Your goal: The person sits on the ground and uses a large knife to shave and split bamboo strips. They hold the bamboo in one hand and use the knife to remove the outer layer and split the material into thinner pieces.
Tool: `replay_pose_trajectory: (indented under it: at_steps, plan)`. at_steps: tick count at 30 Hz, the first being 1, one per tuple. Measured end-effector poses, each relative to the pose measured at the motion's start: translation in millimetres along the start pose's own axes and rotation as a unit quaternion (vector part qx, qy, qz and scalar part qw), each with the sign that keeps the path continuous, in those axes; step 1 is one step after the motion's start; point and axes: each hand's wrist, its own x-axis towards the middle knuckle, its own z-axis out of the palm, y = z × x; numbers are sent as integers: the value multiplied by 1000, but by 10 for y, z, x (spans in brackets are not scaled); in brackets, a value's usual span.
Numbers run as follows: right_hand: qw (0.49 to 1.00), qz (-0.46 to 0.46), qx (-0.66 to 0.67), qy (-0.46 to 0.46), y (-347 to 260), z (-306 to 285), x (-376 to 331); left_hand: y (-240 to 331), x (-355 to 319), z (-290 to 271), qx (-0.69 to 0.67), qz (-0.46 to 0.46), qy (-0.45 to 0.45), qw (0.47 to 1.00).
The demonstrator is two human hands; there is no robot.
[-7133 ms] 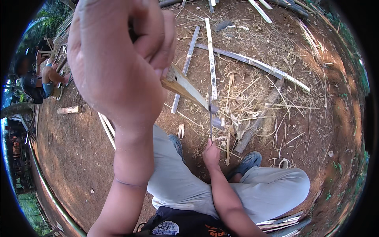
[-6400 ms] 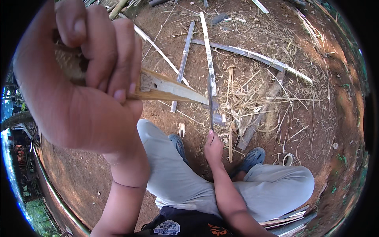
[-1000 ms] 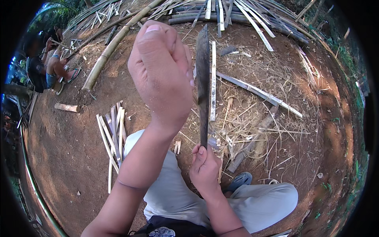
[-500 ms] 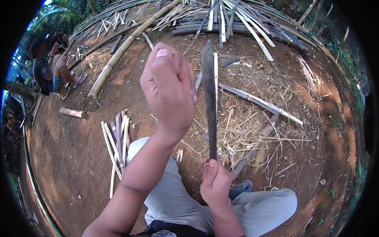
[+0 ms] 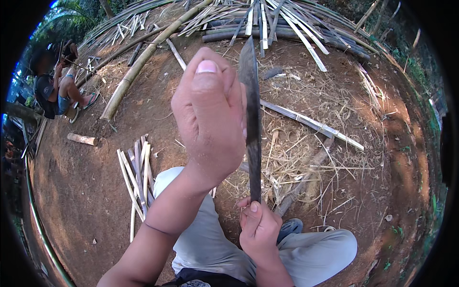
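Steadily Down the Strip

Seen from the head camera, the left hand (image 5: pixel 210 115) is fisted by the long dark blade (image 5: pixel 251 119), its grasp hidden; the right hand (image 5: pixel 258 229) pinches the bamboo strip (image 5: pixel 252 193) at the bottom. Best kept vertical, fingers off the edge. Half a second ago the fist sat slightly higher; beyond, loose bamboo slats (image 5: pixel 136 172).

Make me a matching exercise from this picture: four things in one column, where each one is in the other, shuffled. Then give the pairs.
Things:
1. left hand
2. right hand
3. bundle of split bamboo strips
4. thick bamboo pole

Places:
A. on the dirt beside the person's left knee
B. raised close to the camera, beside the dark blade
C. low above the lap, at the blade's bottom end
D. lying slantwise on the ground at upper left

Pairs: 1-B, 2-C, 3-A, 4-D
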Motion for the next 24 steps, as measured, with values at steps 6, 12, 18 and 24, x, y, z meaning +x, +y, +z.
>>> replay_pose_trajectory:
  at_steps: [6, 12, 18, 24]
  plan:
    - [993, 91, -65, -42, -5, -33, 91, -17, -8, 17, 12, -2, 5, 1000]
    - [1000, -9, -3, 26, 129, -58, -68, -4, -22, 39, 7, 0, -17, 1000]
    - [969, 196, -142, -54, 488, -25, 95, -18, 33, 4, 45, 10, -19, 999]
    - [996, 66, 55, -10, 249, -68, -60, -95, -67, 2, 0, 11, -14, 1000]
